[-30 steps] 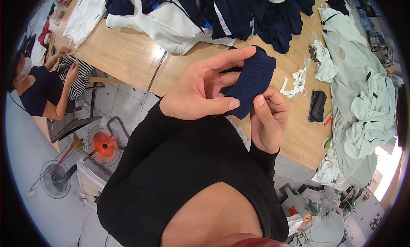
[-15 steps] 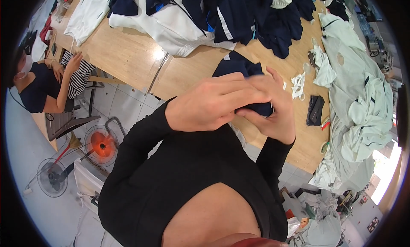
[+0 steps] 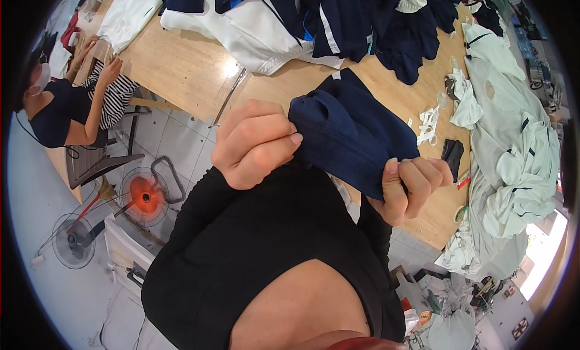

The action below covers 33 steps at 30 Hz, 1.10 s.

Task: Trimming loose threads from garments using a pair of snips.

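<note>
Head view: left hand and right hand, fingers curled, pinched opposite ends of a navy-blue fabric piece spread between them; its underside was hidden. Navy-and-white garment pile was cut off above; lower-right clutter was unclear.

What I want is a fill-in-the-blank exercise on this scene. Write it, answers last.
1. The fabric piece held between the left hand and the right hand is coloured ____.
2. A long pale fabric heap lies along the ____ side of the table.
3. The fan nearer the table shows ____ at its middle.
4. The co-worker wears a white face ____.

Missing words: navy blue; right; orange; mask.
</note>
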### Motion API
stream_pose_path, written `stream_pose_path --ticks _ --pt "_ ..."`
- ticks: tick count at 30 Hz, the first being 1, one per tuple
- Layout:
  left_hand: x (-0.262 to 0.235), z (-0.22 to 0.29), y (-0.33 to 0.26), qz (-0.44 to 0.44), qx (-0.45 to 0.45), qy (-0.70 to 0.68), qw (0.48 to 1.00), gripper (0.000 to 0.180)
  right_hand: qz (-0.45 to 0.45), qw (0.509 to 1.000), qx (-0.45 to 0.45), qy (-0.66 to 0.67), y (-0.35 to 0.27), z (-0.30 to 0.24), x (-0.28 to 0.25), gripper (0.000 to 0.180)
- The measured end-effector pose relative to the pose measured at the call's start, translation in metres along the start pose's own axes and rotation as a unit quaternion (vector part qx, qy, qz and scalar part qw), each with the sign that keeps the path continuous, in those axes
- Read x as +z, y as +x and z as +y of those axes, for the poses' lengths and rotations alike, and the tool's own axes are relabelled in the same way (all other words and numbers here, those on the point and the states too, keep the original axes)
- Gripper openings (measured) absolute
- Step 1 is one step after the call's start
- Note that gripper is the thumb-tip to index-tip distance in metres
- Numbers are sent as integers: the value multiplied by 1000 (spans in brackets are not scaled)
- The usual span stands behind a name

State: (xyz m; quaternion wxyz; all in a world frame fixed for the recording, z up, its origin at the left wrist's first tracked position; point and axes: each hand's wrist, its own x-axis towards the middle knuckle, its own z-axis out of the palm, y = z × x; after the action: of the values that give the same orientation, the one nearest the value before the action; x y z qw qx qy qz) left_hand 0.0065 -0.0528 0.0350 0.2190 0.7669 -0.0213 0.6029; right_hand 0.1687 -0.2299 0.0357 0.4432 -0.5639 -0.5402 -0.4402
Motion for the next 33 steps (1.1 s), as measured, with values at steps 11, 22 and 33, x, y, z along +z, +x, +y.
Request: stream_pose_path --ticks 11,22,33 --pt "-9 7 5 -8 11 -18 1000 29 10 997 -38 -71 -1 6 -13 22" --pt "-6 2 6 -4 -5 -7 1000 36 46 993 -48 -98 -3 19 -13 18" --pt "-19 -14 -3 -3 -60 42 997 53 107 983 -100 -113 -4 48 -17 57"
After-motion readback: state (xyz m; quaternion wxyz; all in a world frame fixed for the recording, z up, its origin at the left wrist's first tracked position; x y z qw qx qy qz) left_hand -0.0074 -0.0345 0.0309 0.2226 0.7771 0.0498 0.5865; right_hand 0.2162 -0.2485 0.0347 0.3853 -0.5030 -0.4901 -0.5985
